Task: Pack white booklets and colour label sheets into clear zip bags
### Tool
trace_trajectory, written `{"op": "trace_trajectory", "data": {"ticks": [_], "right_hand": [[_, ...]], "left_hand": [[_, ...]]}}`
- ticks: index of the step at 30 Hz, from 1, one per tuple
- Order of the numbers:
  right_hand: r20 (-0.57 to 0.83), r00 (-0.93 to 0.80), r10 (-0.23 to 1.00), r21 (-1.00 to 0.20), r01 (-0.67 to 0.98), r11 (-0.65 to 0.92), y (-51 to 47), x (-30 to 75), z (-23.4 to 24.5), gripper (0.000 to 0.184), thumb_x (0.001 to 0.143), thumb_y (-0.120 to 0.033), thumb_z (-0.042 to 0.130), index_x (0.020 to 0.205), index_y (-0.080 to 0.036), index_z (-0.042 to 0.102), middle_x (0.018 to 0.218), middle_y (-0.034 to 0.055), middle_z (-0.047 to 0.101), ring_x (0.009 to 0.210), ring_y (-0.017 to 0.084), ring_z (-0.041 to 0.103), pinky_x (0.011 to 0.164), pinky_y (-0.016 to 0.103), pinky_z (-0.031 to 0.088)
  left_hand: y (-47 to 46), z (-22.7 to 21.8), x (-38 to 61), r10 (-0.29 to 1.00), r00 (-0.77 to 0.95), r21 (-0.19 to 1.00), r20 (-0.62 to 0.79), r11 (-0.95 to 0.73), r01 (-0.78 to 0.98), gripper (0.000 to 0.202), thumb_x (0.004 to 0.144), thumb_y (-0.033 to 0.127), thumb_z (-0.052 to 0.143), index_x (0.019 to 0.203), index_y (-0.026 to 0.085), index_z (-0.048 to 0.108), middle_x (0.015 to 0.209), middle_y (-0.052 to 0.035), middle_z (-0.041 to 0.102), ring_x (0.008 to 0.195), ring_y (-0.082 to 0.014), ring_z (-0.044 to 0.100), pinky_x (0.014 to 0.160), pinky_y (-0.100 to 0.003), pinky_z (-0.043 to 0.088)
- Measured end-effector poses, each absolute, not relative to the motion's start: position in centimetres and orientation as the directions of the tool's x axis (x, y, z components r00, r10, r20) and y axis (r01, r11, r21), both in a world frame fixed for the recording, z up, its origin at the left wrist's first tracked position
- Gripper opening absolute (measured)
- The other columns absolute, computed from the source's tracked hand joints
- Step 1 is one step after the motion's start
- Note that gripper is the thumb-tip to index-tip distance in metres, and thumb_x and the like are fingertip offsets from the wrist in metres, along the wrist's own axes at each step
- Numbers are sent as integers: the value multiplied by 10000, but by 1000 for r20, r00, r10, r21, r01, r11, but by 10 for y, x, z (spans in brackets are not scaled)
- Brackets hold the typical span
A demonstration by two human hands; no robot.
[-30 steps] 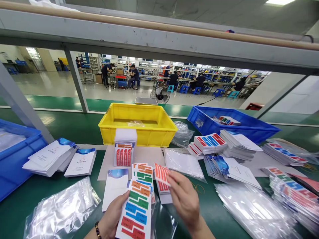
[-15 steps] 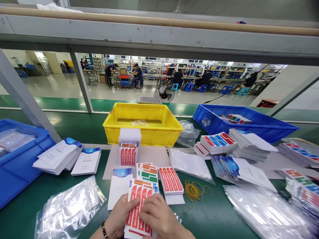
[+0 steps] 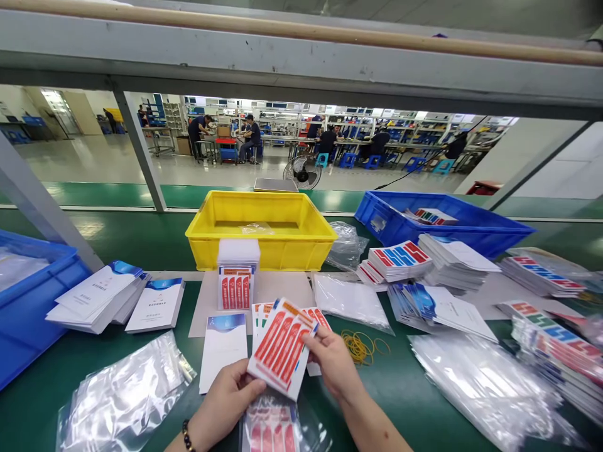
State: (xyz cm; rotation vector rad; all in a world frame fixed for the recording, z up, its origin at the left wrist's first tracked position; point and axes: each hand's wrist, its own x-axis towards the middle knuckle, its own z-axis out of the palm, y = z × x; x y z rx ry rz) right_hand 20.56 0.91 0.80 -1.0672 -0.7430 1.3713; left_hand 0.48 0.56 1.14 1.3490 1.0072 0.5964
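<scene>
Both my hands hold a small stack of label sheets (image 3: 282, 345), its top sheet white with red strips, tilted above the green table. My left hand (image 3: 226, 402) pinches the stack's lower left corner and my right hand (image 3: 332, 361) grips its right edge. Under the stack lies a clear plastic bag (image 3: 276, 430) with a red-strip sheet inside. Just beyond are a white booklet with a blue top (image 3: 223, 348) and more sheets with red strips (image 3: 264, 311). Yellow rubber bands (image 3: 360, 345) lie to the right of my right hand.
A yellow bin (image 3: 261, 235) stands at the back centre, a blue bin (image 3: 443, 226) at the back right and another (image 3: 28, 301) at the far left. Booklet piles (image 3: 101, 295), clear bags (image 3: 122, 395) and stacks of coloured label sheets (image 3: 398, 257) cover the table. Other people work far behind.
My right hand took a red-strip sheet from the pile and laid it on the multicoloured sheets in my left hand. Both hands have now lifted and tilted the stack.
</scene>
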Motion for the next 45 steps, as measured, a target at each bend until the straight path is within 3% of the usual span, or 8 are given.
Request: {"op": "trace_trajectory", "data": {"ticks": [3,8,19,25,29,32,39,45], "right_hand": [[-156,306,939,-874,-486,13,18,213,10,365,570,-368,766,839,-159,632,656,10,669,476,129,573,419,218,440],[-139,206,969,-894,-446,-34,17,205,8,392,592,-368,756,886,-144,625,688,25,672,519,144,597,435,229,472],[-121,-11,993,-976,-179,-121,13,205,1,374,639,-439,698,825,-136,585,575,-14,581,442,102,515,376,190,377],[-73,-55,996,-979,-185,-82,5,198,4,596,716,-371,631,1242,-219,396,596,-65,520,448,77,443,443,197,361],[14,-160,987,-992,118,33,2,200,11,230,737,-355,598,872,-176,651,618,-19,531,541,104,470,537,237,396],[42,-350,936,-959,249,136,-2,199,17,240,726,-331,601,576,-152,654,774,38,585,720,149,536,654,267,420],[-116,-396,911,-977,208,-33,-7,197,16,204,656,-164,579,829,-181,686,638,-27,546,549,88,445,530,203,364],[-153,-318,936,-976,199,-92,-8,196,9,219,640,-156,596,852,-161,652,573,-49,500,519,82,427,511,196,347]], "left_hand": [[6,17,1,863,481,883,-157,-95,460,166,768,262,508,639,165,545,639,8,539,638,-142,489,616,-248,377],[5,23,0,738,671,867,-75,-284,410,177,798,201,448,667,180,565,732,-5,554,748,-151,489,705,-242,372],[7,14,5,858,512,968,-34,-99,229,189,782,284,506,628,176,520,800,-15,457,789,-177,476,738,-275,382],[3,6,10,876,482,987,-24,-54,149,205,787,318,508,636,179,512,840,-27,460,824,-192,485,764,-298,392],[1,7,10,890,452,994,-56,5,112,220,783,356,517,654,178,527,904,-41,459,856,-203,486,757,-299,399],[1,7,10,911,409,996,-58,25,84,227,770,363,536,644,174,535,938,-45,462,846,-196,487,746,-291,394],[5,3,10,867,456,962,-198,262,-82,283,644,365,691,822,185,564,766,-3,554,726,-159,528,673,-258,396],[6,7,9,849,422,941,-318,337,31,335,590,436,696,554,152,521,553,13,559,559,-137,494,563,-243,354]]}}
